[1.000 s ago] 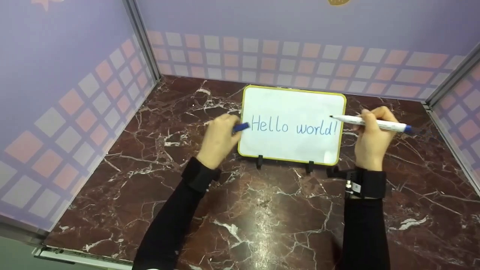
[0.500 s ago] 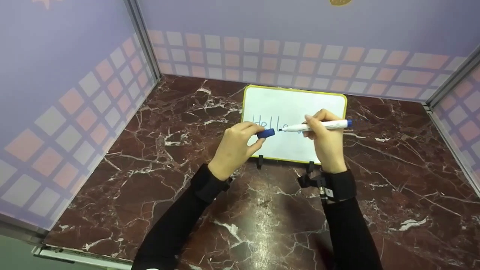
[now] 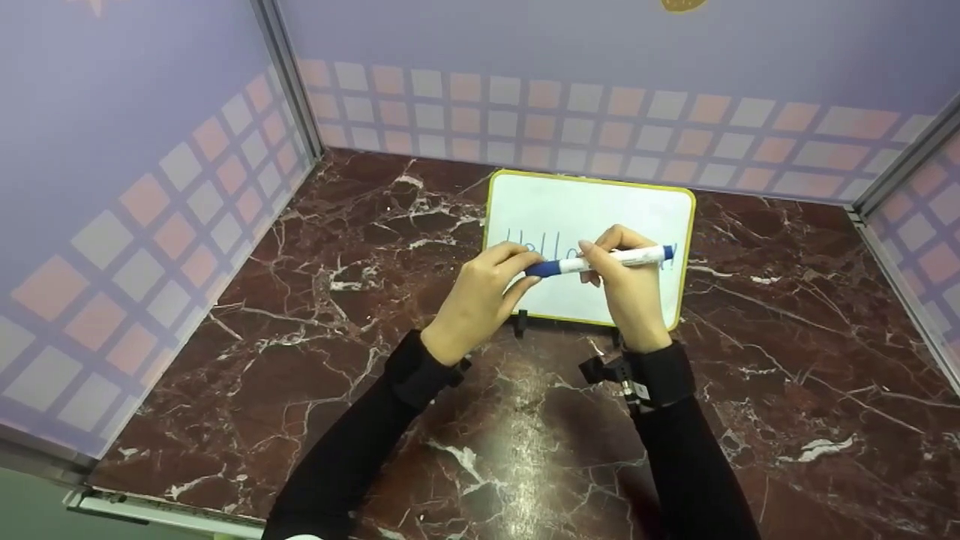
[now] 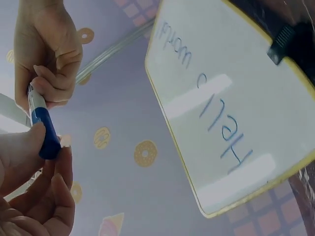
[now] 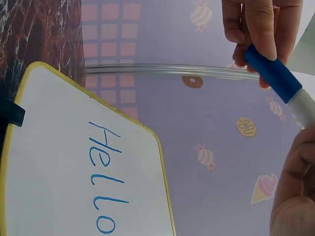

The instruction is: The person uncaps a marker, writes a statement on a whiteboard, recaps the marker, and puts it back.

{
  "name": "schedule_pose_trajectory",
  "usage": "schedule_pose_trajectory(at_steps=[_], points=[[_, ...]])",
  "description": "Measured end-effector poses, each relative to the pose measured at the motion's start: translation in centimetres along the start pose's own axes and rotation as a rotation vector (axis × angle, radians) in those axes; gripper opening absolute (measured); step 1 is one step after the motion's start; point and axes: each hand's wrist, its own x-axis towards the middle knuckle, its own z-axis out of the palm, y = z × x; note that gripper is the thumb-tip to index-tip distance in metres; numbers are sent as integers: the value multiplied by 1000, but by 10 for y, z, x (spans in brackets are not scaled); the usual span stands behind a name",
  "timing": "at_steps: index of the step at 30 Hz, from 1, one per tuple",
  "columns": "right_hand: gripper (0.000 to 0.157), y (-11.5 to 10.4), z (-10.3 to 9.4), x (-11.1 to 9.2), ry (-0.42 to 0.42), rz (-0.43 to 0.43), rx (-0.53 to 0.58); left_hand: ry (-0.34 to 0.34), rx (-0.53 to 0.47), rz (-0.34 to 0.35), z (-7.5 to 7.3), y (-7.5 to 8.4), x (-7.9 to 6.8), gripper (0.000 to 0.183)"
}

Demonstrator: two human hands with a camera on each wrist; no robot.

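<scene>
Both hands meet in front of a yellow-framed whiteboard that reads "Hello world!" in blue. My left hand pinches the blue marker cap between thumb and fingers. My right hand grips the white barrel of the whiteboard marker, its blue end pointing right. The cap sits over the marker's writing end, in line with the barrel. In the right wrist view, the blue cap meets the white barrel with the tip hidden inside. The hands cover part of the writing.
The board leans on a small black stand on a dark red marbled table. Lilac wall panels with pink and white squares close off the back and sides. Black camera straps circle the wrists.
My right hand has brought the marker left across the board, and my left hand has moved right with the cap. The bare tip has gone into the cap.
</scene>
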Motion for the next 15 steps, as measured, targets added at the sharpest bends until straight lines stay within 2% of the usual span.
schedule_pose_trajectory(at_steps=[6, 11, 15], points=[[33, 0, 0, -1, -55, -43, -7, -1, -99, -37, -3, 0, 0, 23], [32, 1, -1, -1, -72, -56, -21, -11, -116, -32, -4, -2, 1, 24], [16, 4, -1, 1, -83, -71, -13, -1, -108, -36, -7, -7, 2, 25]])
